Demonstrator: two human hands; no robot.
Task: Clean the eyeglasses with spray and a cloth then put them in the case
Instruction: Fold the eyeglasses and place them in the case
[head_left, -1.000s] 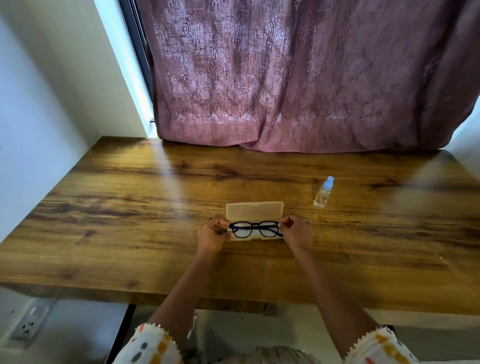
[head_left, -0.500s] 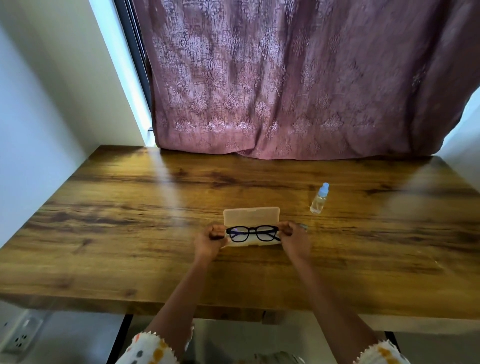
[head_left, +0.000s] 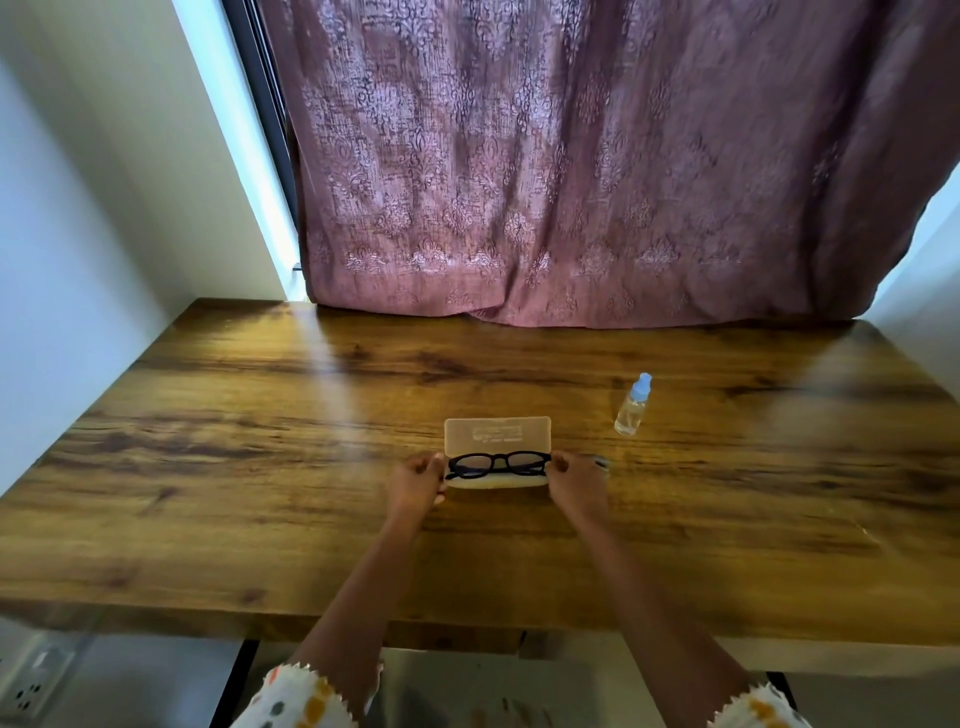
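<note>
The eyeglasses (head_left: 497, 464) lie across the open case (head_left: 496, 483), at the centre of the desk (head_left: 260, 467) and directly ahead of the person. The long axis of both the eyeglasses and the case runs left to right, parallel to the near desk edge. The lid (head_left: 497, 435) stands open on the far side of the tray.

Hand state: the left hand (head_left: 415, 480) pinches the left end of the frame with curled fingers. The right hand (head_left: 576, 475) pinches the right end in the same manner. The two hands are about equally near, one at each end of the case. It cannot be told whether the frame is fully seated in the tray or held just above it.

Judgement: the task appears to be at the stowing step. The coming move depends on the frame staying aligned with the tray's long axis, so that both ends clear the end walls together. The lid must then swing toward the person.

Clearances:
- The spray bottle (head_left: 632, 405) stands upright to the far right of the case, apart from it and outside the lid's swing.
- Bare desk surrounds the case on the left and near sides.
- The curtain (head_left: 571, 182) hangs at the far desk edge, well apart from the case.
- No cloth can be identified with certainty.
</note>
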